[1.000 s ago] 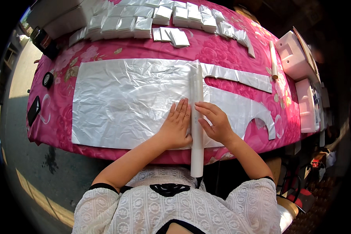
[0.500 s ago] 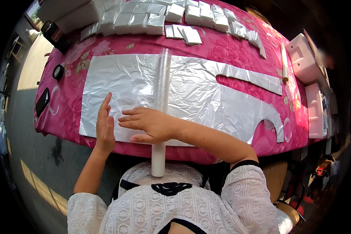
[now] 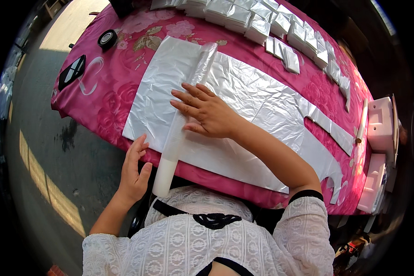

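Observation:
A thin, shiny plastic apron (image 3: 250, 92) lies spread over the table, its narrow straps and curved cut-outs toward the right. Across its left part rests a long roll wrapped in clear film (image 3: 169, 154), with its near white end jutting past the table's front edge. My right hand (image 3: 204, 110) is open, palm down, with spread fingers over the middle of the roll; whether it presses on it I cannot tell. My left hand (image 3: 135, 172) is open and empty by the table's front edge, just left of the roll's near end.
Stacks of folded silvery plastic packets (image 3: 257, 27) line the far side. A black roll of tape (image 3: 107, 39) and a dark phone (image 3: 72, 72) lie at the left. On the right are a thin tube (image 3: 362, 120) and pinkish foam boxes (image 3: 381, 124). A pink flowered cloth (image 3: 110, 101) covers the table.
The view has turned, so the table appears tilted. The roll lies closer to the apron's left edge. My right hand has come over the roll; my left hand has drawn back toward the front edge.

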Demonstrator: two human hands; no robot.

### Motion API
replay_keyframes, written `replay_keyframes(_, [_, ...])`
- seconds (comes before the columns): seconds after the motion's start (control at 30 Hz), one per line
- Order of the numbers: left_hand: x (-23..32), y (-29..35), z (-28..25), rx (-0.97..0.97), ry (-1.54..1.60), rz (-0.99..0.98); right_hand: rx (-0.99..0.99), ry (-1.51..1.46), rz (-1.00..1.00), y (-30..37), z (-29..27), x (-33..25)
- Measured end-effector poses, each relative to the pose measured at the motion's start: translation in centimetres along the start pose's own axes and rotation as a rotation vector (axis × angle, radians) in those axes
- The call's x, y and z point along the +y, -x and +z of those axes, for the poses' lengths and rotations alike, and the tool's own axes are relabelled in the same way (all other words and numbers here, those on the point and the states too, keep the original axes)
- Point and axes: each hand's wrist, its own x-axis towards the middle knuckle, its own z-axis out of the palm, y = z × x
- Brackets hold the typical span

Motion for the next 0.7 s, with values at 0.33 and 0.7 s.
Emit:
replay_keyframes(0.33, [-1.5, 0.2, -0.9, 0.139, -0.516, -0.268, 0.526, 0.049, 0.573, -14.6, 7.2, -4.7])
replay_keyframes(0.7, [2.0, -2.0, 0.7, -0.521, 1.129, -0.446, 0.764, -1.895, 0.561, -6.2, -2.9, -3.9])
